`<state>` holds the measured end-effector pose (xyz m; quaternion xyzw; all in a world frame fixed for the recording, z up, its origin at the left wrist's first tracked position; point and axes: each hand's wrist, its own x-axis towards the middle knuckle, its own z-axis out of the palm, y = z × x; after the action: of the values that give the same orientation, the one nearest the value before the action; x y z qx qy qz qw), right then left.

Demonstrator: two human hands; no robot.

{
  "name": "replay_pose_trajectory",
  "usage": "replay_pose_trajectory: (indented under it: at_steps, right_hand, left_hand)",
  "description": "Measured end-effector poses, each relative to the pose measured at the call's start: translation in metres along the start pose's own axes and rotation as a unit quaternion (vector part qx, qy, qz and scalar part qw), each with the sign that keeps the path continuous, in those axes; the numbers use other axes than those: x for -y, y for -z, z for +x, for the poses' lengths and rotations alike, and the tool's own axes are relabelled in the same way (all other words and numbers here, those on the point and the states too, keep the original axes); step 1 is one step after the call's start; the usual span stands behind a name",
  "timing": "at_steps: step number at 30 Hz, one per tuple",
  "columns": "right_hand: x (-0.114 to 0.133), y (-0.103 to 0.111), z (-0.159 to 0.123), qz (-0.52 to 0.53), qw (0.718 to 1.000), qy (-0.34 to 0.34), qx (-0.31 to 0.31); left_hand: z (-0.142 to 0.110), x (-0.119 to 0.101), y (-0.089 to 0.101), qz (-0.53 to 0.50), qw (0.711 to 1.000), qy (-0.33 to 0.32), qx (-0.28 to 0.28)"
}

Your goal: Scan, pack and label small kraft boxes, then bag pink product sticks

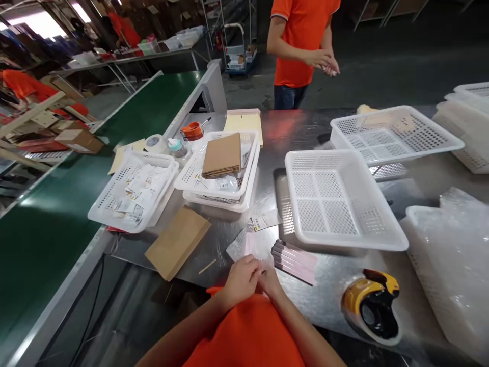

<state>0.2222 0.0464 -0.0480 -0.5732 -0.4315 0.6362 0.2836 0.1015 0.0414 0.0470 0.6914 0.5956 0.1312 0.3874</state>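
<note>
My left hand [241, 278] and my right hand [270, 279] meet at the near edge of the steel table [328, 300], fingers curled together over a clear plastic bag [244, 245] that lies flat in front of them. What the fingers pinch is hidden. Just right of my hands lies a small stack of pale pink slim boxes [295, 261]. A labelled clear bag [265, 220] lies a little further out.
An empty white mesh basket [344, 204] stands right of centre, another [393, 135] behind it. Left baskets hold packets [133, 191] and a brown envelope [222, 154]. A brown envelope [178, 242], a yellow tape dispenser [372, 306], a green conveyor [57, 219] and a person in orange [301, 46] are nearby.
</note>
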Motion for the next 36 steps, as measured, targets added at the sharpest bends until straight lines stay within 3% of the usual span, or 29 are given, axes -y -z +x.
replay_pose_trajectory:
  at_steps: [3,7,12,14,17,21,25,26,28,32,34,36]
  right_hand:
    - [0.002,0.0,0.004,-0.032,0.998,0.044,-0.034]
    - [0.008,-0.002,0.004,-0.032,0.995,0.095,-0.029]
    - [0.017,-0.027,0.013,0.003,0.992,0.124,-0.001]
    - [0.018,-0.038,0.022,0.019,0.992,0.121,0.01]
    - [0.012,-0.038,0.033,0.028,0.993,0.109,-0.018]
    - [-0.005,0.003,0.018,0.009,0.988,0.1,-0.114]
    - [-0.008,0.082,-0.032,-0.039,0.973,0.125,-0.188]
    - [-0.004,0.105,-0.047,-0.078,0.959,0.147,-0.229]
    - [0.009,0.155,-0.073,-0.181,0.899,0.189,-0.351]
    - [0.033,0.261,-0.122,-0.317,0.712,0.17,-0.603]
    - [0.034,0.306,-0.144,-0.379,0.619,0.124,-0.676]
    - [0.027,0.34,-0.157,-0.445,0.571,0.082,-0.685]
  left_hand:
    - [0.003,0.004,0.002,-0.056,0.997,0.019,-0.055]
    - [0.006,0.019,0.012,-0.093,0.987,0.039,-0.129]
    - [0.002,0.029,0.029,-0.021,0.979,0.052,-0.196]
    - [0.0,0.03,0.029,0.029,0.979,0.044,-0.195]
    - [-0.001,0.036,0.014,0.086,0.987,0.042,-0.126]
    - [0.002,0.058,-0.021,0.199,0.976,0.085,-0.039]
    - [0.003,0.079,-0.045,0.277,0.958,0.074,0.028]
    - [0.003,0.082,-0.048,0.291,0.953,0.067,0.049]
    - [0.003,0.09,-0.051,0.328,0.942,0.034,0.061]
    - [0.005,0.116,-0.05,0.42,0.906,0.014,0.049]
    - [0.001,0.131,-0.044,0.444,0.895,0.021,0.043]
    - [-0.005,0.146,-0.037,0.457,0.888,0.03,0.028]
